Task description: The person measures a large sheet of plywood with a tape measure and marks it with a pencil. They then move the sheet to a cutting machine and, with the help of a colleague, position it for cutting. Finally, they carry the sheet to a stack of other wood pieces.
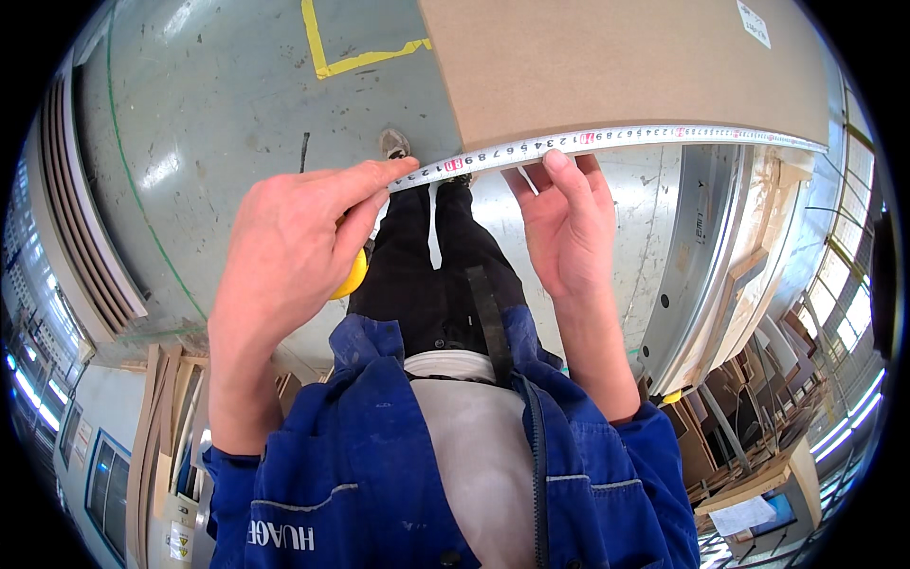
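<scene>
A white tape measure blade [637, 136] is stretched along the near edge of a large brown board [616, 66], out to the board's right end. My left hand [303, 237] pinches the blade between thumb and fingers, just past the board's left corner. Below that palm shows part of the yellow tape case [353, 275]; the rest is hidden by the hand. Under the blade, near the middle of its near part, my right hand [571, 213] supports it with the fingers beneath and the thumb at its lower edge.
Yellow floor tape [370, 62] marks a corner on the grey floor ahead. At the left lies a stack of long strips [90, 209]. Board offcuts [749, 417] crowd the right side. Wooden planks [156, 436] stand at lower left. A white label [755, 24] is on the board.
</scene>
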{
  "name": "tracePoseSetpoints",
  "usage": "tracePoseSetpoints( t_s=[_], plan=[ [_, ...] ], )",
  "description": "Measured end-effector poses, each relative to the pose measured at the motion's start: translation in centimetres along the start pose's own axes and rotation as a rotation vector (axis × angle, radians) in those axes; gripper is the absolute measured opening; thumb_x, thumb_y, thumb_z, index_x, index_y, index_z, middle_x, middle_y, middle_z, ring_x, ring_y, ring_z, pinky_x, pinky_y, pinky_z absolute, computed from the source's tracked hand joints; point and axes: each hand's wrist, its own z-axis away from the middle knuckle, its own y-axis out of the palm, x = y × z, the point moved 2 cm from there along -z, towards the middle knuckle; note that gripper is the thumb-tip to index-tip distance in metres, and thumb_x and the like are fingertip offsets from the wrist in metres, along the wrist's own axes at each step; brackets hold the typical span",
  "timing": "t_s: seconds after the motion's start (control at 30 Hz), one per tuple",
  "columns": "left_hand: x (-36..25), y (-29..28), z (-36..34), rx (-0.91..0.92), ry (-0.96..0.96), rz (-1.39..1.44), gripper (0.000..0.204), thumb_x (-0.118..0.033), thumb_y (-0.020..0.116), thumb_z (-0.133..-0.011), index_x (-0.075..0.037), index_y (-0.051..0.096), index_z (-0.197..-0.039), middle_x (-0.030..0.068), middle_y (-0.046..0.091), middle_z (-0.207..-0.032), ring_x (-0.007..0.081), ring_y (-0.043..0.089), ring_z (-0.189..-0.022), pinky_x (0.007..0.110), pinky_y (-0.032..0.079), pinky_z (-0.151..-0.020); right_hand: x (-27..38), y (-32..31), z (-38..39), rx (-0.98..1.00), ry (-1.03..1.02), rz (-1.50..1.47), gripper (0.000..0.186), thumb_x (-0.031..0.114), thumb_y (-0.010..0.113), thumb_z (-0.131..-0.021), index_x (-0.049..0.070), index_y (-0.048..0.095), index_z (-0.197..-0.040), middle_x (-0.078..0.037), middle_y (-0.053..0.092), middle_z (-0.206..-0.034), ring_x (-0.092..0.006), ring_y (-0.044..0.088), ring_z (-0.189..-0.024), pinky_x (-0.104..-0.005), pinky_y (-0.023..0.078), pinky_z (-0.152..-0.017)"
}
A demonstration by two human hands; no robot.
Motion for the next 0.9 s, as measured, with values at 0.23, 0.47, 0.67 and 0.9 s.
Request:
tracePoseSetpoints(
  t_s=[0.23, 0.47, 0.67, 0.9],
  plan=[
    [-0.2, -0.1, 0.1, 0.032, -0.043, -0.020, 0.031, -0.006, 0.062, -0.094, -0.008, 0.075, -0.123, 0.0140, 0.062, -0.070, 0.0231, 0.057, -0.058, 0.034, 0.046, -0.058, 0.2, -0.1, 0.0, 0.008, 0.018, -0.009, 0.048, 0.010, 0.069, -0.096, 0.000, 0.046, -0.137, -0.013, 0.061, -0.127, -0.0228, 0.060, -0.120, -0.0469, 0.046, -0.109],
    [-0.3, -0.3, -0.1, 0.057, -0.072, -0.020, 0.031, -0.006, 0.061, -0.095, -0.008, 0.074, -0.123, 0.0150, 0.062, -0.070, 0.0239, 0.062, -0.061, 0.035, 0.048, -0.061, 0.3, -0.1, -0.3, -0.004, 0.047, -0.026, 0.052, 0.006, 0.071, -0.094, -0.001, 0.044, -0.138, -0.015, 0.060, -0.128, -0.0232, 0.060, -0.121, -0.0440, 0.047, -0.108],
    [-0.8, -0.6, -0.3, -0.015, -0.128, 0.099, 0.025, -0.007, 0.065, -0.093, -0.011, 0.076, -0.115, 0.0162, 0.068, -0.080, 0.0332, 0.063, -0.066, 0.039, 0.049, -0.062, -1.7, 2.0, 0.5, 0.049, -0.031, 0.140, 0.078, -0.002, 0.081, -0.083, -0.004, 0.032, -0.142, -0.018, 0.053, -0.135, -0.0266, 0.056, -0.129, -0.0405, 0.049, -0.109],
    [-1.4, -1.8, -0.2, -0.044, -0.159, -0.041, 0.023, -0.004, 0.064, -0.094, -0.003, 0.075, -0.115, 0.0158, 0.066, -0.079, 0.0269, 0.059, -0.064, 0.036, 0.047, -0.065, -2.7, 2.9, 0.4, 0.001, -0.114, 0.183, 0.080, 0.001, 0.079, -0.082, -0.002, 0.027, -0.143, -0.018, 0.052, -0.135, -0.0252, 0.059, -0.125, -0.0384, 0.051, -0.107]
  ],
)
